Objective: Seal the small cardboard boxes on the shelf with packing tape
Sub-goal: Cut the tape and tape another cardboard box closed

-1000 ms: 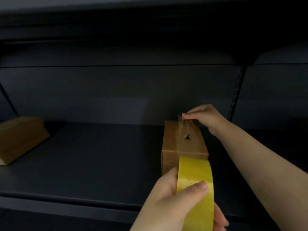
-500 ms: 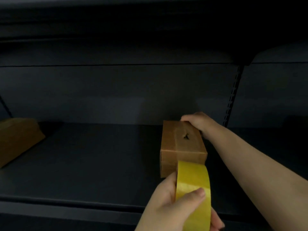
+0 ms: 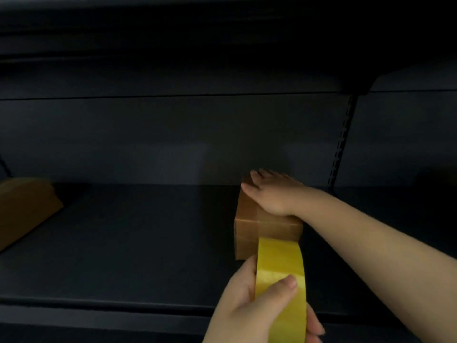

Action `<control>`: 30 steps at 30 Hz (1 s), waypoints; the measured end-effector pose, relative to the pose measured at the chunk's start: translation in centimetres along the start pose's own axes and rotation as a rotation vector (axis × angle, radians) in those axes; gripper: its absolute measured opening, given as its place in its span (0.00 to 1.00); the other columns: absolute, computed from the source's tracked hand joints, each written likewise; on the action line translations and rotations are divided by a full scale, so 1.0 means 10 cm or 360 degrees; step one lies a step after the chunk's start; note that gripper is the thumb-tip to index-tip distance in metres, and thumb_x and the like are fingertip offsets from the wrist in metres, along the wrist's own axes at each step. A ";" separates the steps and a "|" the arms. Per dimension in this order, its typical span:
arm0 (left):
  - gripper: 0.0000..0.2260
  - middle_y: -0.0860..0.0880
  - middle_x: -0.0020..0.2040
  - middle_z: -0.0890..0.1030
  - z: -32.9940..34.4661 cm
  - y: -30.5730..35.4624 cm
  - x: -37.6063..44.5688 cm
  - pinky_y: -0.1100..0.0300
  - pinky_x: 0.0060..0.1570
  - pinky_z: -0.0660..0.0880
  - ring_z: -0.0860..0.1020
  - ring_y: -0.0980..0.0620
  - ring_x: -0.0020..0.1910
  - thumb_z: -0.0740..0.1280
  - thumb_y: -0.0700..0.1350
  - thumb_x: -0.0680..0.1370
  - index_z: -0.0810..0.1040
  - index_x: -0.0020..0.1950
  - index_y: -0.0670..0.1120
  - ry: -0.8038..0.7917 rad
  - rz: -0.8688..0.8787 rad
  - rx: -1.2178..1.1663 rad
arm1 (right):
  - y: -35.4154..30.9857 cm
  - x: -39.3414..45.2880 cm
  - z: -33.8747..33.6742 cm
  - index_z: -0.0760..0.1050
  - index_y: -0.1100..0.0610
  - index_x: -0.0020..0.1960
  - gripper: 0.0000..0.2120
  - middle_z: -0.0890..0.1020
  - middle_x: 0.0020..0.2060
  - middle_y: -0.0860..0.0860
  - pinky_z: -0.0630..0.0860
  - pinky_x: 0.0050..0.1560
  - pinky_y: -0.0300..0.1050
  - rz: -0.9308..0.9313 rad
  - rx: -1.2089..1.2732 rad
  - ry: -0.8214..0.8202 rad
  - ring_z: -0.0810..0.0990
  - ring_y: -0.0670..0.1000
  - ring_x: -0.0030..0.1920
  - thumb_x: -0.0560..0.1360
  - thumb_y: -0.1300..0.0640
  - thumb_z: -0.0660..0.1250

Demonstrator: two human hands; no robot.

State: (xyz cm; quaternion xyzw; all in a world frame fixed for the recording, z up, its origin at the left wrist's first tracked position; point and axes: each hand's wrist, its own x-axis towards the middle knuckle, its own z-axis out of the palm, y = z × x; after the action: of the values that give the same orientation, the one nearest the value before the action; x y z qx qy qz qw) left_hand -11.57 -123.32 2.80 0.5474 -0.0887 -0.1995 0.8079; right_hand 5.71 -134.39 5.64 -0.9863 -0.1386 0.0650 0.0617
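Fingers (image 3: 265,175) of the right hand (image 3: 273,194) lie straight and flat on top of the small brown cardboard box (image 3: 249,226), pressing down. A second ago those fingers pinched a clear tape end above the box's far edge; now the palm covers the top, which suggests the strip is being smoothed down and this box is nearly sealed. The left hand (image 3: 252,303) grips the yellow roll of packing tape (image 3: 280,285) just in front of the box, thumb curled over it. The box sits on the dark metal shelf (image 3: 136,243). A second brown cardboard box (image 3: 24,204) lies well apart at the left edge. No brand, label or writing is legible.
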 end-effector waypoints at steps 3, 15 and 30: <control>0.19 0.38 0.32 0.81 0.00 -0.01 0.00 0.58 0.33 0.78 0.80 0.45 0.30 0.70 0.46 0.66 0.76 0.56 0.46 0.0010 -0.0004 0.0050 | 0.08 0.27 -0.05 0.54 0.55 0.75 0.32 0.61 0.73 0.55 0.63 0.62 0.47 0.0165 0.0147 0.0031 0.64 0.55 0.69 0.78 0.38 0.40; 0.17 0.37 0.34 0.81 -0.08 -0.02 0.07 0.56 0.35 0.77 0.80 0.44 0.31 0.71 0.47 0.66 0.79 0.53 0.45 -0.0014 0.0026 0.0036 | -0.13 -0.17 -0.07 0.55 0.58 0.74 0.31 0.61 0.73 0.56 0.61 0.67 0.53 0.0039 -0.0060 0.0183 0.62 0.57 0.70 0.79 0.39 0.40; 0.38 0.38 0.44 0.82 -0.04 -0.01 0.12 0.51 0.50 0.74 0.80 0.43 0.43 0.79 0.55 0.48 0.78 0.57 0.49 0.0127 -0.0031 0.0207 | 0.44 0.63 -0.15 0.74 0.56 0.58 0.24 0.81 0.48 0.55 0.79 0.38 0.44 0.0357 0.0841 -0.0431 0.81 0.55 0.45 0.77 0.38 0.52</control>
State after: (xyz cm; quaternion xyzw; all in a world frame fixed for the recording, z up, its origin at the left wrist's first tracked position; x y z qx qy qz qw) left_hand -10.38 -123.46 2.47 0.6071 -0.0639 -0.1791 0.7716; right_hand 13.15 -137.00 5.81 -0.9276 -0.0144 0.2358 0.2893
